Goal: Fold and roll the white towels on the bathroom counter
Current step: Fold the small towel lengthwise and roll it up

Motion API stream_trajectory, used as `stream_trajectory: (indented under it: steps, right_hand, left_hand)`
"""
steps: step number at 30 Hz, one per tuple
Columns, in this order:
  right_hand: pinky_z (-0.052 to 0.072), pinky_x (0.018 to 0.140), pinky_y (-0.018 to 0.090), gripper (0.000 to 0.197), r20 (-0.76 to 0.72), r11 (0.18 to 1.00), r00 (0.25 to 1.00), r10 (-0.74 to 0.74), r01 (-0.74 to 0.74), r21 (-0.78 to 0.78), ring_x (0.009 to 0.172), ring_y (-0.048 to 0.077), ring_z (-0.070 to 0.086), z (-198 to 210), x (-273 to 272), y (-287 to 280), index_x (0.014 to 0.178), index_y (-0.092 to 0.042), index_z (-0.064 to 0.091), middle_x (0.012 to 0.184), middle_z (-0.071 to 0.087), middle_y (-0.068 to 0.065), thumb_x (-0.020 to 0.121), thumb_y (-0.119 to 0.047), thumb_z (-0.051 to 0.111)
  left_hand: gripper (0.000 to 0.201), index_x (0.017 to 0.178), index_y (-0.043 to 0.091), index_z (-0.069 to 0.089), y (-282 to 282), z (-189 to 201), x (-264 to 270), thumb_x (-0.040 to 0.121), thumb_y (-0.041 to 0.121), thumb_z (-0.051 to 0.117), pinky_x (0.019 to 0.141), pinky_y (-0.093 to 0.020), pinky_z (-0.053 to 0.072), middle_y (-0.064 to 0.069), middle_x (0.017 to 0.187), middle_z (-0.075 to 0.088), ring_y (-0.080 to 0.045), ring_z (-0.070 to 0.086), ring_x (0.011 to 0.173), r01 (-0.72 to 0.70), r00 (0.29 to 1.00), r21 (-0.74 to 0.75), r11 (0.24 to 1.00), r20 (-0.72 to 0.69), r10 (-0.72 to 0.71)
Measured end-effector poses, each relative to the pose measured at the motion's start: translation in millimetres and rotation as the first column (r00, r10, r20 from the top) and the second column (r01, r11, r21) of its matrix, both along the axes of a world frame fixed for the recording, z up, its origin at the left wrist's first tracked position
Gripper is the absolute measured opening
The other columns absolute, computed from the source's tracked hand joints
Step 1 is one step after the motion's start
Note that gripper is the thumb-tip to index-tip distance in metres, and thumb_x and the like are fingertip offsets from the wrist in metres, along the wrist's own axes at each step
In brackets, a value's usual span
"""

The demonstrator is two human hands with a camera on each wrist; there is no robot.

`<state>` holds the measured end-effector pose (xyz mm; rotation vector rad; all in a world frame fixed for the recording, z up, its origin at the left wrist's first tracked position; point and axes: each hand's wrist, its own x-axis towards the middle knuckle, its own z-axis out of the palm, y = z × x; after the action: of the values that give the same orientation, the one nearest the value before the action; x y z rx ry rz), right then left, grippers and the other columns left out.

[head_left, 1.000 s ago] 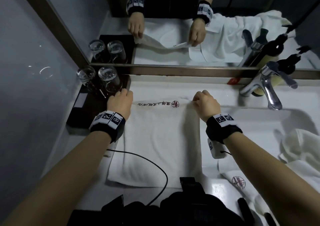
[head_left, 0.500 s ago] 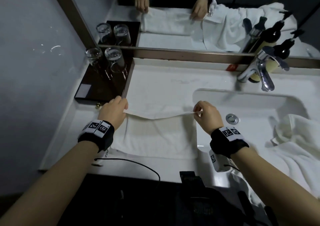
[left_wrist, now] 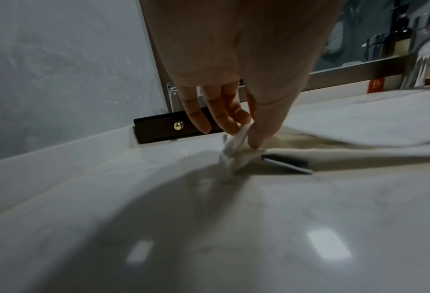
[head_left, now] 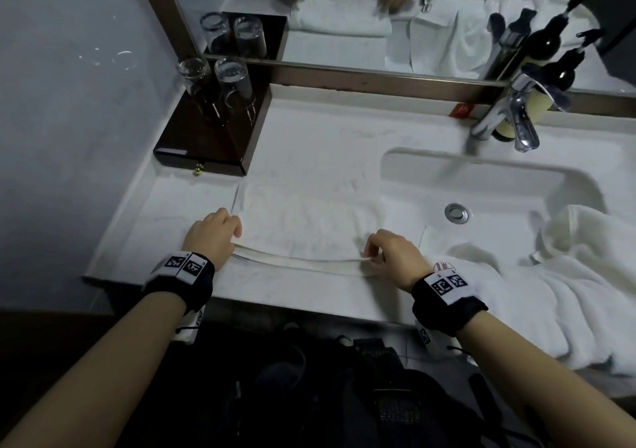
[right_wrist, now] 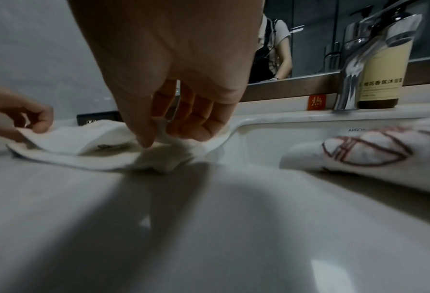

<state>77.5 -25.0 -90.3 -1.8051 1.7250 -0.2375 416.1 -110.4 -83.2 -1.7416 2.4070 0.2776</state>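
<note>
A white towel (head_left: 303, 227) lies folded on the white counter (head_left: 179, 220), left of the sink. Its upper layer is drawn toward me over the lower one, the edges meeting near the counter's front. My left hand (head_left: 215, 237) pinches the left corner of that upper layer (left_wrist: 239, 136) between thumb and fingers. At the right corner (right_wrist: 163, 130), my right hand (head_left: 389, 251) pinches the same edge. A second white towel (head_left: 550, 282) with a red emblem (right_wrist: 364, 150) lies crumpled over the sink's right side.
A dark wooden tray (head_left: 213, 138) with two upturned glasses (head_left: 230, 76) stands at the back left against the mirror. The sink basin (head_left: 488, 189), a chrome tap (head_left: 512, 114) and dark pump bottles (head_left: 550, 69) are at the right. A grey wall bounds the left.
Both hands have pulled the towel's far edge from near the mirror toward me, folding it over the near half. The logo band is no longer visible. The head view has shifted.
</note>
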Motion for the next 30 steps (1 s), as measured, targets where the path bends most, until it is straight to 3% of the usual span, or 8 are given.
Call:
stream_trajectory:
  steps: [5,10,13,17,20,23,26,30]
  right_hand:
    - [0.045,0.076,0.03,0.008,-0.11,0.995,0.992,0.061,-0.053,0.081,0.087,0.021,0.058,-6.5,5.5,6.7,0.089,-0.021,0.064,0.102,0.057,-0.003,0.081,-0.019,0.064]
    - [0.046,0.072,0.031,0.008,-0.154,0.994,0.986,0.068,-0.055,0.09,0.089,0.022,0.06,-6.4,7.4,4.5,0.088,-0.021,0.065,0.101,0.058,-0.003,0.081,-0.019,0.063]
    - [0.04,0.066,0.028,0.009,-0.142,0.998,0.989,0.028,-0.02,0.06,0.086,0.027,0.059,-9.3,10.7,8.6,0.089,-0.017,0.063,0.101,0.056,0.001,0.08,-0.016,0.061]
    - [0.042,0.063,0.032,0.012,-0.099,0.999,0.994,-0.042,0.041,-0.008,0.078,0.03,0.058,-4.5,14.1,11.2,0.087,-0.013,0.056,0.095,0.055,0.003,0.077,-0.015,0.062]
    - [0.046,0.063,0.038,0.015,-0.048,0.992,0.995,-0.085,0.079,-0.102,0.072,0.027,0.054,5.5,13.2,12.7,0.083,-0.015,0.052,0.086,0.054,0.0,0.074,-0.012,0.063]
    - [0.043,0.059,0.037,0.015,-0.08,0.991,0.996,-0.029,0.018,-0.132,0.071,0.026,0.054,9.1,11.6,18.6,0.081,-0.016,0.049,0.083,0.052,-0.002,0.073,-0.012,0.061]
    - [0.042,0.06,0.036,0.012,-0.209,0.997,0.978,0.026,-0.039,-0.061,0.081,0.029,0.058,1.9,13.0,25.7,0.087,-0.014,0.054,0.094,0.056,0.004,0.077,-0.017,0.06]
    - [0.038,0.059,0.031,0.015,-0.252,0.997,0.967,0.04,-0.054,-0.048,0.084,0.029,0.062,-7.2,15.8,29.0,0.089,-0.015,0.061,0.1,0.058,0.002,0.082,-0.029,0.059]
  left_hand:
    - [0.022,0.098,0.017,0.053,7.2,-7.5,1.1,0.081,0.005,0.056,0.077,-0.031,0.038,-0.003,0.104,0.05,-0.022,0.05,0.097,-0.015,0.999,0.015,1.0,0.041,0.014]
    - [0.029,0.108,0.011,0.048,6.8,-12.0,-0.6,0.081,0.013,0.059,0.072,-0.037,0.043,-0.008,0.111,0.048,-0.027,0.052,0.097,-0.176,0.981,0.005,0.984,-0.079,0.176]
    - [0.037,0.111,0.01,0.047,4.0,-13.7,2.8,0.081,0.023,0.064,0.077,-0.039,0.044,-0.009,0.114,0.052,-0.028,0.054,0.102,-0.268,0.958,0.04,0.962,-0.094,0.271]
    - [0.023,0.098,0.015,0.051,-1.2,-9.7,9.1,0.079,0.01,0.062,0.073,-0.035,0.04,-0.004,0.1,0.059,-0.026,0.055,0.091,-0.189,0.971,-0.003,0.982,-0.149,0.187]
    - [0.025,0.085,0.015,0.051,-4.4,0.7,13.7,0.07,-0.002,0.063,0.068,-0.033,0.034,-0.004,0.086,0.057,-0.027,0.052,0.082,-0.114,0.974,-0.145,0.983,-0.21,0.082]
    - [0.031,0.078,0.013,0.054,-0.5,6.1,20.8,0.058,-0.005,0.068,0.068,-0.037,0.037,-0.004,0.079,0.053,-0.028,0.052,0.076,0.0,0.98,-0.218,0.976,-0.195,-0.044]
    - [0.028,0.08,0.015,0.059,10.7,-3.4,27.2,0.06,0.001,0.072,0.071,-0.035,0.036,-0.004,0.085,0.054,-0.028,0.054,0.082,0.125,0.988,-0.11,0.986,-0.073,-0.133]
    - [0.027,0.092,0.02,0.055,16.4,-18.6,31.6,0.072,0.004,0.06,0.078,-0.029,0.032,0.0,0.101,0.047,-0.022,0.048,0.098,0.029,0.998,0.071,0.997,-0.051,-0.026]
